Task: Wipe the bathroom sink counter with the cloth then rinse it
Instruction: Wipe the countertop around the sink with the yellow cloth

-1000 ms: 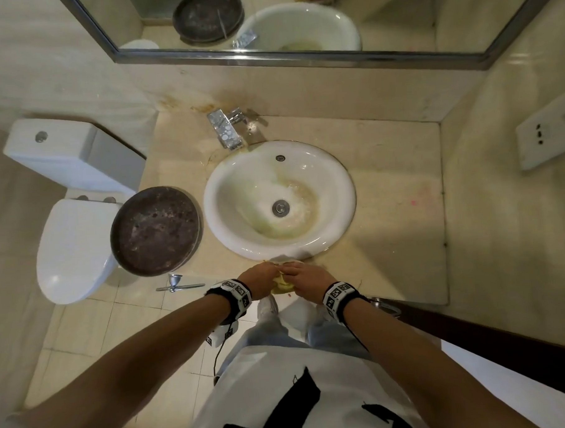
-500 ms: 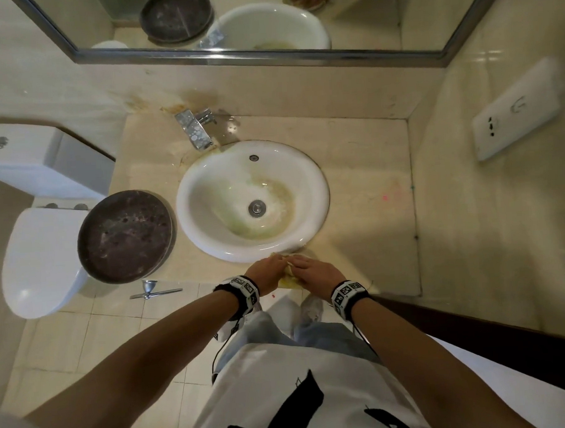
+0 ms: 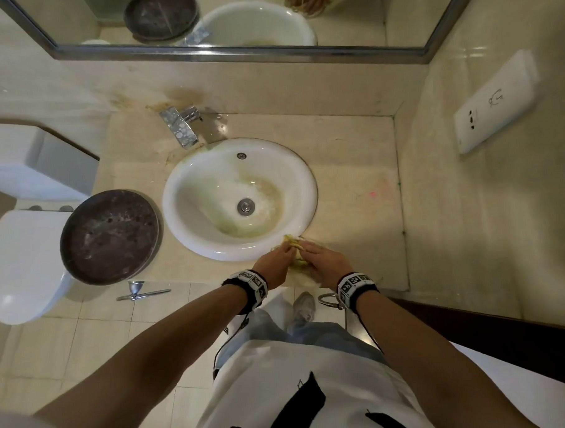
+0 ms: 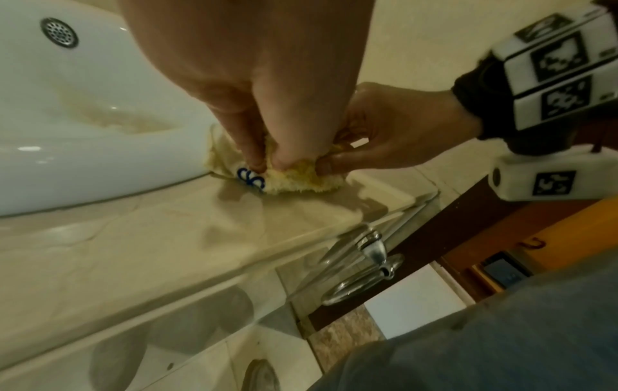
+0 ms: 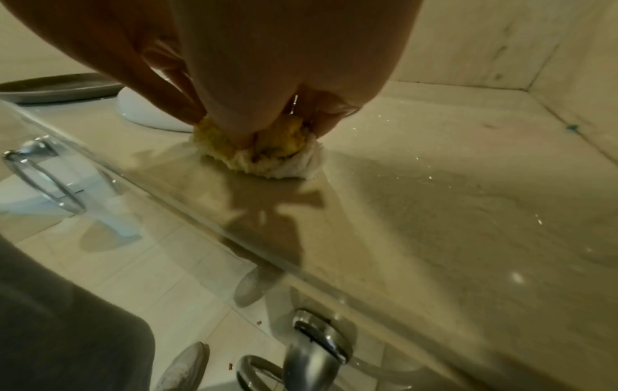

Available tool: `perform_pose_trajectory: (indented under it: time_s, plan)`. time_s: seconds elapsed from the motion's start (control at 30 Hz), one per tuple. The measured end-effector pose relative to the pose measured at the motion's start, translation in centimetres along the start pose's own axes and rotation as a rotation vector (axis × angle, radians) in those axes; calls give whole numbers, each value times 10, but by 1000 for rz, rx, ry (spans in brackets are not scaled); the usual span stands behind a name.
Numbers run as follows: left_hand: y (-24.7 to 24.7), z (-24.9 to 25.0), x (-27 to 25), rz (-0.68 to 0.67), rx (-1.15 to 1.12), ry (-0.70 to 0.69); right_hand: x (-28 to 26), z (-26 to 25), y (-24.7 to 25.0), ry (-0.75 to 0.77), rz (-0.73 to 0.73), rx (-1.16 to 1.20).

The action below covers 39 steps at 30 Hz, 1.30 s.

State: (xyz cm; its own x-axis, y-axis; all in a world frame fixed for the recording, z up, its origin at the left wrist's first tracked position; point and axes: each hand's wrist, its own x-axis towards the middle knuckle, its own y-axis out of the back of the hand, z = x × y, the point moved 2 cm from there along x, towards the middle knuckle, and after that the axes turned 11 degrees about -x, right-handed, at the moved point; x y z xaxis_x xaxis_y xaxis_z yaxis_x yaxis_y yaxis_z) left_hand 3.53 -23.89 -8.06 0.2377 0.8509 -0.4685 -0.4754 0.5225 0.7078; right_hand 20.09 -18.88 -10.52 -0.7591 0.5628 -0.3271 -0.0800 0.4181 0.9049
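The cloth (image 3: 296, 252) is a small yellow terry rag, bunched into a lump, with a paler edge spread flat below and a dark blue printed mark showing on one fold in the left wrist view (image 4: 250, 179). It lies on the counter (image 3: 353, 165) at the front, touching the near rim of the sink (image 3: 191, 237) and close to the counter's front edge. The beige stone around it shines wet, with small drops scattered to its right in the right wrist view.

Both hands are on the cloth, close together, wrists toward the body and fingers pointing down into the rag. The left hand (image 3: 273, 262) holds the left side: in its wrist view the fingers (image 4: 247, 148) come down steeply and pinch a fold between fingertips and thumb. The right hand (image 3: 325, 262) holds the right side, its fingers (image 4: 347, 161) curled round the lump and pressing it to the stone. Each wrist bears a black band with white marker blocks.

The sink is white and oval, its bowl stained yellow-brown around the drain (image 3: 246, 205). A chrome tap (image 3: 181, 127) stands at its back left. A dark round dish (image 3: 109, 236) sits at the counter's left end, beside the toilet (image 3: 21, 257). A mirror (image 3: 233, 18) runs along the wall above.
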Motion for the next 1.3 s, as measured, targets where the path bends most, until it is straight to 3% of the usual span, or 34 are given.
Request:
perform_pose_trajectory:
  time_s: [0.2,0.4,0.57,0.7,0.8,1.07,1.3]
  plan:
    - [13,12,4,49,-39,58,-4,-5,3,16,117,44]
    - [27,1,-30,223,-107,-59,-11,-29,22,169,293,90]
    - [23,-23,-59,164,-87,-55,-4,-62,19,273,231,14]
    - [9,-43,-62,7,9,-1,2,-70,-6,315,127,-100]
    - [-3,-46,-61,-94,82,-41,0,-69,-27,359,80,-182]
    - [-8,-39,-50,-86,131,-26,-11,-62,-27,321,171,-137]
    - [-5,-20,-26,-64,172,-23,-17,-48,-29,193,117,-91]
